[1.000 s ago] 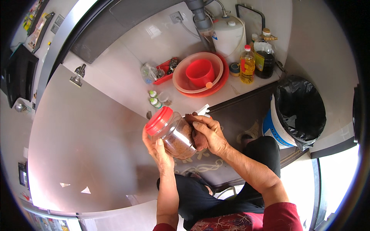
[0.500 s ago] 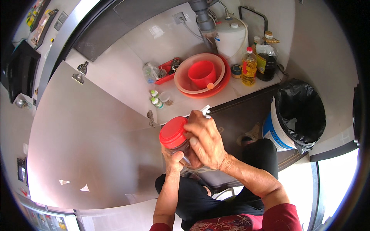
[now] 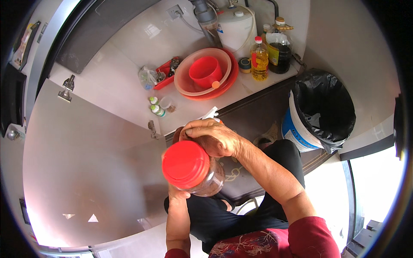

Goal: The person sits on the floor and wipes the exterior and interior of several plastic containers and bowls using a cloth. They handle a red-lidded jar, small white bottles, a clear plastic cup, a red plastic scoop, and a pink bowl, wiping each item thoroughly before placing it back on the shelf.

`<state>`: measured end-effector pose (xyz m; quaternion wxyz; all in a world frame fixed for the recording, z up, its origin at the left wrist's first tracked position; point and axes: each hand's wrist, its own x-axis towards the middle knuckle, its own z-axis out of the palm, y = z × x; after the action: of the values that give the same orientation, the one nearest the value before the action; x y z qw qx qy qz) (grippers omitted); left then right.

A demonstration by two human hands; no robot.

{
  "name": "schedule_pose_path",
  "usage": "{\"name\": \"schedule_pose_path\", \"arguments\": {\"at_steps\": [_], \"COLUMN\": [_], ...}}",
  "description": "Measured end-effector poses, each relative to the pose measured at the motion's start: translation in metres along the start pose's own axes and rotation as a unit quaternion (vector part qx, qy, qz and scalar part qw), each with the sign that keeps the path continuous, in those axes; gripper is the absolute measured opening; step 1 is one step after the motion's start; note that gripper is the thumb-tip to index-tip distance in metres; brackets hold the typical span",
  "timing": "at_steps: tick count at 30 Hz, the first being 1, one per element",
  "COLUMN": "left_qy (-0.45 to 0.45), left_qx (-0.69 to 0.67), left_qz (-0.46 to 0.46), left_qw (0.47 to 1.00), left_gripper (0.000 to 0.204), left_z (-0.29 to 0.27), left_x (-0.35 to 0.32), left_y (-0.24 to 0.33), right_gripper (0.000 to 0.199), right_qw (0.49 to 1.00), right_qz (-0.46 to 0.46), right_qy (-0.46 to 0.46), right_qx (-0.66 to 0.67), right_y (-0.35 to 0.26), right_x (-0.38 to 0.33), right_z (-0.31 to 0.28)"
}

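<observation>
A squat round jar [image 3: 214,179] of clear, glossy plastic is held up between the two hands before an open cabinet, tilted so that its smooth red screw lid [image 3: 184,163] faces upward; something brown shows through the wall. The left hand [image 3: 177,193] grips the jar from below, thumb against its side, the fingers mostly hidden. The right hand [image 3: 210,134] is curled around a soft, crumpled brown cloth [image 3: 177,136], bunched at the jar's far side by the lid. Beyond, on the pale, smooth cabinet shelf [image 3: 165,124], a round red tub [image 3: 203,71] sits inside a translucent pinkish basin [image 3: 183,81], nested in a red one. At right, a wrinkled, shiny black bag [image 3: 316,92] lines a blue-and-white bucket [image 3: 294,135]
</observation>
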<state>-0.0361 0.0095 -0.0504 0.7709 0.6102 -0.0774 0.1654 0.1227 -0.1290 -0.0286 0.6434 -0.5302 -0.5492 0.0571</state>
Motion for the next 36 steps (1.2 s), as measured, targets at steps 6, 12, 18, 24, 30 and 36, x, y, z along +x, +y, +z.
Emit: {"name": "schedule_pose_path", "arguments": {"at_steps": [6,12,18,24,30,36], "left_qy": [0.048,0.120,0.288,0.336,0.283,0.277], "left_qx": [-0.192,-0.151,0.045,0.031,0.011,-0.040], "left_qz": [-0.024,0.045,0.092,0.096,0.154,0.083], "left_qw": [0.980,0.980,0.952,0.936,0.947,0.957], "left_gripper": [0.093,0.080,0.072,0.082,0.081,0.081], "left_z": [-0.013,-0.020,0.011,0.026,0.025,0.021], "left_x": [0.011,0.020,0.045,0.048,0.047,0.054], "left_y": [-0.004,-0.022,-0.012,-0.006,-0.016,-0.014], "right_gripper": [0.024,0.053,0.071,0.074,0.034,0.021], "right_qw": [0.984,0.855,0.945,0.944,0.760,0.926], "right_qz": [0.083,0.467,0.164,0.193,0.343,0.257], "right_qy": [0.085,0.171,0.195,0.228,0.284,0.203], "right_qx": [-0.135,0.147,-0.206,-0.138,0.473,0.189], "right_y": [0.000,-0.031,-0.040,-0.031,0.003,0.017], "right_x": [-0.020,-0.022,-0.046,-0.043,-0.053,-0.069], "right_z": [0.021,0.026,0.073,0.072,0.045,0.062]}}
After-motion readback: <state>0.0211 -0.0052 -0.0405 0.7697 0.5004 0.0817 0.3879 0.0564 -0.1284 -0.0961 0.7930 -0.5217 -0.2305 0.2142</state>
